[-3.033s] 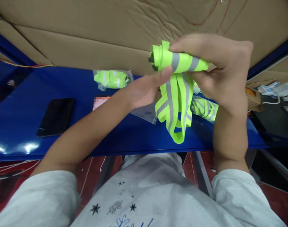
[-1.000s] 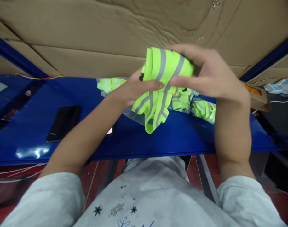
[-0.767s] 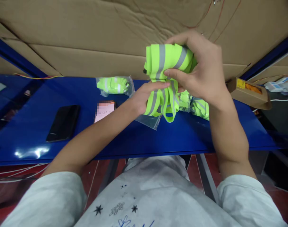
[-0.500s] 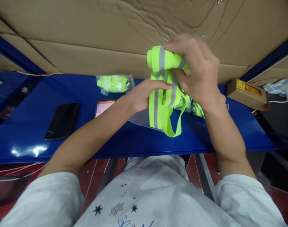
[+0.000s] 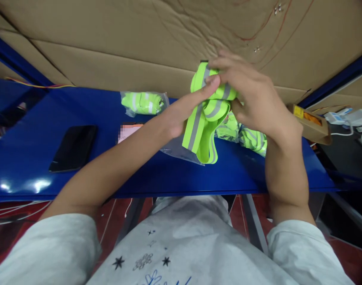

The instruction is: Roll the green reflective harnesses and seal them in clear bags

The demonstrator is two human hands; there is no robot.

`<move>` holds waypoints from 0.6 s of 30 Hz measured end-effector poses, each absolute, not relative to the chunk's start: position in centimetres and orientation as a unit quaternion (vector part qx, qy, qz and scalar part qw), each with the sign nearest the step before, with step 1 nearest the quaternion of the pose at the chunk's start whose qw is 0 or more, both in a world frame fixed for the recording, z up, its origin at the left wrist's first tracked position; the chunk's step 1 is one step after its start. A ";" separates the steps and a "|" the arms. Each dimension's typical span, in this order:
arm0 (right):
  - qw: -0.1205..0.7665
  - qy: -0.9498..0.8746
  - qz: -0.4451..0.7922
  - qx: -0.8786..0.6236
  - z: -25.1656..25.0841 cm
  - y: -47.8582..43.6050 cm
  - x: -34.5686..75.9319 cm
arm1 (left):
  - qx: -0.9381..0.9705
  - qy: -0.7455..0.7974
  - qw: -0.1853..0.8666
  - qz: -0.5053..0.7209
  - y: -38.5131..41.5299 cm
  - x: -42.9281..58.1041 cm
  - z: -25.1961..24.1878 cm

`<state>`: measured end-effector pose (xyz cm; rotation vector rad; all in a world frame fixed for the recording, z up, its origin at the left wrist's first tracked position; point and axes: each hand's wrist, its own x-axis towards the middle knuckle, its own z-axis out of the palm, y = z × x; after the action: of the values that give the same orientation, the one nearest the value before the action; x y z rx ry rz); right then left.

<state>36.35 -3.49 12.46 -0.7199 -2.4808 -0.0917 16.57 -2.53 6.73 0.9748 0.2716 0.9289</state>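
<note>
A neon-yellow reflective strap [image 5: 195,128] with a grey stripe is partly rolled up, its loose loops hanging below the roll. My left hand [image 5: 187,109] grips the roll from the left, thumb or finger lying across its front. On the other side my right hand [image 5: 250,89] is curled around the roll's right end. A clear plastic bag [image 5: 181,150] lies on the blue table behind the hanging loops. Two bagged yellow bundles [image 5: 254,140] rest beneath and beside my right forearm. Another bagged strap bundle [image 5: 143,103] lies to the left.
A black phone [image 5: 74,148] lies on the blue table [image 5: 133,178] at left, with a pink paper [image 5: 129,131] near my left forearm. To the right stands a small cardboard box [image 5: 310,124]. Cardboard panelling [image 5: 109,39] with thin red wires rises at the back.
The roll has turned and tilted between my hands, and the hanging loop has drawn up a little. My left hand has shifted up onto the roll; my right wrist has swung outward.
</note>
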 end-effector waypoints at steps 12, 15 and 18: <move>0.274 -0.848 0.238 -0.386 14.2 -2.6 38.3 | 0.596 0.238 0.637 0.428 -1.9 16.3 4.4; 0.286 -0.847 0.201 -0.400 13.9 -2.9 37.1 | 0.550 0.227 0.666 0.451 -2.0 16.8 4.4; 0.312 -0.879 0.110 -0.344 13.4 -3.5 36.4 | 0.539 0.224 0.666 0.464 -1.7 16.9 4.6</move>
<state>36.36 -3.46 13.37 -0.9085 -2.3193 0.2905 16.87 -1.74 4.58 1.2176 0.5054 1.0471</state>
